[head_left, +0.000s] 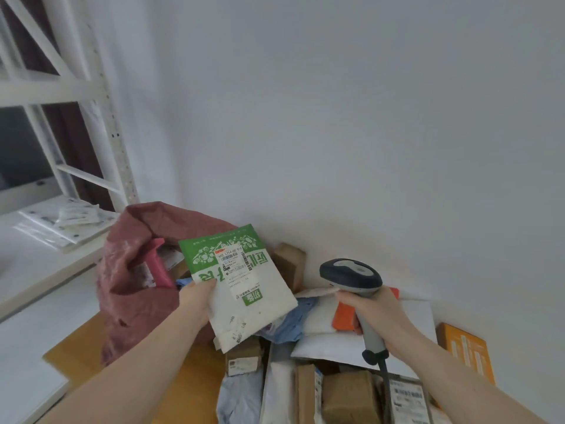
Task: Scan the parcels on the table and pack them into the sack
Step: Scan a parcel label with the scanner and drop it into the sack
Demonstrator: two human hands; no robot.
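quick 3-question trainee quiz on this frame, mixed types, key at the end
1. True or false: the left hand holds the green-and-white mailer with its label facing up.
2. The right hand grips: A) tape roll B) barcode scanner C) orange box
3. Fill in: the red sack stands to the ___ of the held mailer.

Key: 1 true; 2 B; 3 left
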